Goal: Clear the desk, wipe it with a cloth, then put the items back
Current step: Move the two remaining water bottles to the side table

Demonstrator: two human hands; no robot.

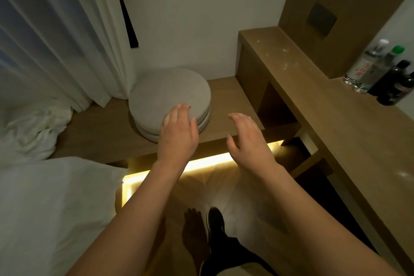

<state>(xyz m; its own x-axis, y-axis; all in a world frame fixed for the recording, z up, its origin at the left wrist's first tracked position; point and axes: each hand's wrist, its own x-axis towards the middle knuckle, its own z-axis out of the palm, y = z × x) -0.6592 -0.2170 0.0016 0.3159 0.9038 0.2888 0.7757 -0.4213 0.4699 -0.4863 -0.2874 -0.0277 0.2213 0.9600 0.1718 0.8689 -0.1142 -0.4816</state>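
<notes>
Both arms are stretched out over a low wooden bench [107, 127] that runs along the wall under the window. On it sit two round grey cushions [165, 94], stacked one on the other, the stack standing toward the bench's front edge and close beside the white curtain [67, 29]. The left hand [178, 132] is laid over the near right rim of the top cushion, fingers straight and slightly spread, palm down; whether it presses on the fabric or only hovers just above it is hard to say, but nothing is gripped. The right hand [245, 136] hangs over the bare bench top just to the right of the stack, well clear of the cushions, fingers extended and relaxed, thumb out to the side, holding nothing. To the right the higher wooden desk [349, 132] runs away along the wall, its surface flecked with pale specks near the far end. At its back edge, beside the mirror, stands a small cluster of bottles [378, 71]: a clear one with a pale cap, one with a green cap, and a dark one nearest us, all upright and touching or nearly so. A warm light strip [201, 163] glows under the bench front. White bedding [44, 208] fills the lower left, and the person's feet [195, 231] show on the floor below.
</notes>
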